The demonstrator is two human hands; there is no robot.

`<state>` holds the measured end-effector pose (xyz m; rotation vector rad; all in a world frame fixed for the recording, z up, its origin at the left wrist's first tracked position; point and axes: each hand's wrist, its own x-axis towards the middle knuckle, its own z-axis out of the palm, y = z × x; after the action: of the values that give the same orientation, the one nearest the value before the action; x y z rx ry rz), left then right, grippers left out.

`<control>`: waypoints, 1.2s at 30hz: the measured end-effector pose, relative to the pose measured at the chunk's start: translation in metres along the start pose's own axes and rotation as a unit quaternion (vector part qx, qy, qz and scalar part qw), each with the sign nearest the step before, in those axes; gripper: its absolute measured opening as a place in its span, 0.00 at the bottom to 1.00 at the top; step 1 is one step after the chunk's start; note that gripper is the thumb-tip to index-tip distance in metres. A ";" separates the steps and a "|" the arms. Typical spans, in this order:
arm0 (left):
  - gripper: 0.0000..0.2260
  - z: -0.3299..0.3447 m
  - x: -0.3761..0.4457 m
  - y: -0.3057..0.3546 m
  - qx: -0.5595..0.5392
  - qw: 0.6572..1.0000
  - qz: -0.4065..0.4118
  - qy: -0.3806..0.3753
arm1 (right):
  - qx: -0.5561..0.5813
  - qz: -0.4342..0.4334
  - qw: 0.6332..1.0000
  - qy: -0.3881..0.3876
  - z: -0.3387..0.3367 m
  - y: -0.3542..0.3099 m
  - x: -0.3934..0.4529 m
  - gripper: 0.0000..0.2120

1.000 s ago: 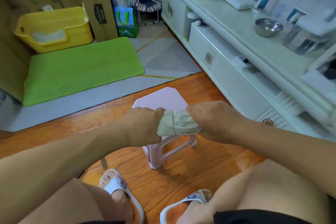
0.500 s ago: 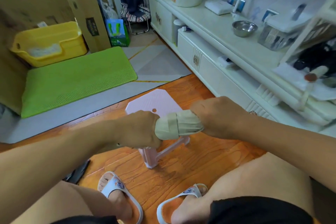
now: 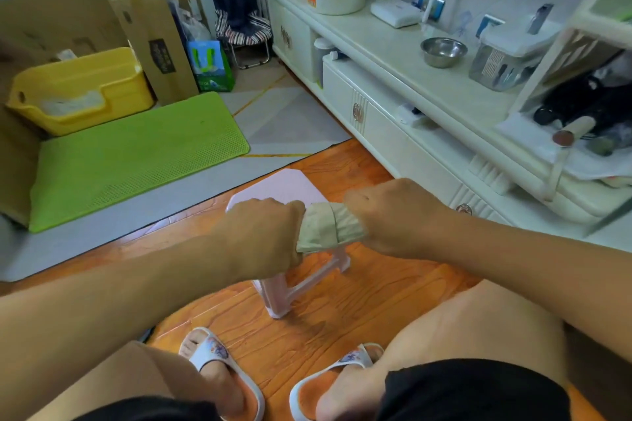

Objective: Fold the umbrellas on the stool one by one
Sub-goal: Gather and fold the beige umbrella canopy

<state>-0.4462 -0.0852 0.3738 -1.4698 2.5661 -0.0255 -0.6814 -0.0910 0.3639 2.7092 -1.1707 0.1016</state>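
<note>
A seated person's left hand and right hand each clench one end of a beige umbrella, rolled tight and held level in the air above a pink stool; both fists are closed around it, and only the banded middle shows between them. The stool's visible seat is bare. At far left a yellow bin holds something pale (too blurred to name), set at the back edge of a green mat. A steel bowl sits on the white cabinet along the right; what it contains cannot be seen. Orange wood floor lies open around the stool, bounded by the cabinet's base on the right and the person's sandalled feet below.
</note>
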 end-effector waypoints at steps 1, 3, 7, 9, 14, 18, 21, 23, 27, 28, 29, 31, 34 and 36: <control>0.17 0.005 -0.005 0.003 0.029 0.998 0.016 0.050 | 0.018 0.005 0.999 -0.033 0.000 0.004 -0.002 0.17; 0.21 0.018 -0.004 0.003 0.044 0.992 0.032 0.112 | 0.003 0.024 0.997 -0.078 -0.001 0.003 -0.002 0.17; 0.20 0.024 0.001 -0.005 -0.001 0.986 0.036 0.162 | -0.071 0.008 0.996 0.058 0.002 0.002 -0.004 0.08; 0.16 0.012 0.000 -0.009 -0.118 0.991 0.008 0.061 | -0.112 -0.010 0.988 0.104 0.007 0.005 -0.007 0.07; 0.11 0.003 -0.011 -0.014 -0.356 0.929 -0.005 -0.106 | -0.152 -0.037 0.970 0.184 0.016 0.008 -0.011 0.09; 0.10 0.032 -0.030 -0.039 -0.341 0.934 -0.046 -0.095 | -0.118 -0.004 0.980 0.157 0.025 0.048 -0.023 0.05; 0.14 0.041 -0.032 -0.022 -0.399 0.912 -0.067 -0.072 | -0.044 0.079 0.996 0.005 0.045 0.071 -0.034 0.17; 0.15 0.045 -0.026 -0.004 -0.442 0.890 -0.100 -0.052 | 0.045 0.290 0.953 -0.082 0.054 0.081 -0.037 0.34; 0.16 0.046 -0.009 0.019 -0.472 0.867 -0.162 -0.014 | 0.453 0.574 0.681 -0.025 0.056 0.075 -0.056 0.33; 0.14 0.046 -0.004 0.024 -0.473 0.865 -0.168 -0.010 | 0.582 0.568 0.581 -0.013 0.052 0.061 -0.059 0.32; 0.13 0.044 0.001 0.030 -0.470 0.867 -0.165 -0.009 | 0.697 0.543 0.468 0.001 0.047 0.045 -0.060 0.31; 0.09 0.040 0.011 0.047 -0.459 0.879 -0.128 -0.010 | 0.808 0.484 0.336 0.014 0.033 0.023 -0.058 0.29; 0.07 0.032 0.023 0.080 -0.402 0.915 -0.041 -0.004 | 0.826 0.491 0.255 0.110 0.019 0.018 -0.048 0.26; 0.08 0.017 0.028 0.099 -0.391 0.920 0.028 0.007 | 0.789 0.540 0.211 0.204 0.010 0.027 -0.054 0.22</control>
<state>-0.5417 -0.0569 0.3425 -1.5849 2.7585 1.1154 -0.7385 -0.0721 0.3502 -0.1074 1.2094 -1.2692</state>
